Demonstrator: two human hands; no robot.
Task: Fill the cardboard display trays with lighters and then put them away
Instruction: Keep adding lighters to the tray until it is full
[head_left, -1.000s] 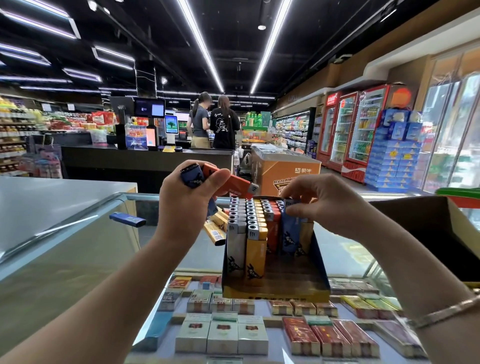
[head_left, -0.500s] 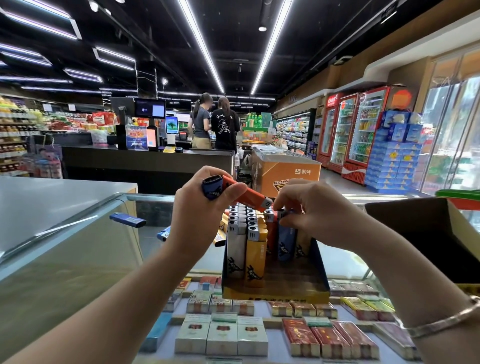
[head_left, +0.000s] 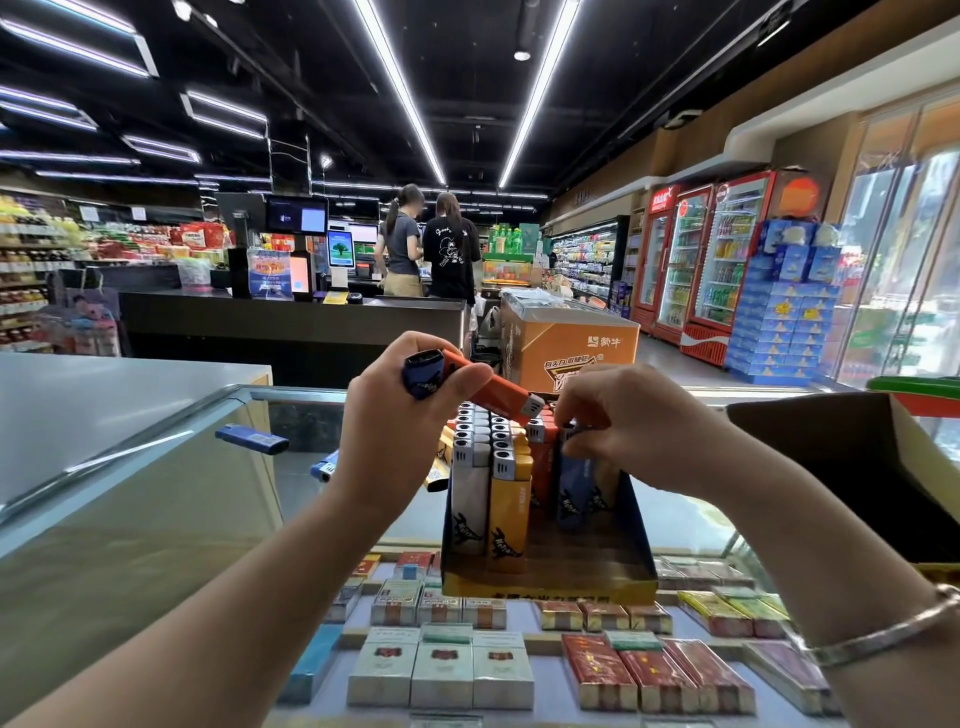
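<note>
A cardboard display tray (head_left: 545, 584) stands on the glass counter, its back rows packed with upright lighters (head_left: 491, 488) in white, yellow, orange and blue. My left hand (head_left: 389, 431) hovers over the tray's left side, closed around a blue lighter (head_left: 423, 375) and an orange lighter (head_left: 493, 392) that points right. My right hand (head_left: 639, 431) pinches the top of a blue lighter (head_left: 574, 488) standing in the tray's right part. Loose lighters lie on the glass to the left, among them a blue one (head_left: 252, 439).
The glass counter (head_left: 156, 493) shows cigarette packs (head_left: 441, 670) beneath it. An open brown cardboard box (head_left: 852, 467) sits at the right. Behind are a dark checkout counter (head_left: 291, 322), two people standing there, an orange freezer (head_left: 569, 345) and drink fridges (head_left: 711, 265).
My left hand has dropped lower and rightward with its two lighters, closer to the tray. My right hand has pushed the blue lighter further down among the others.
</note>
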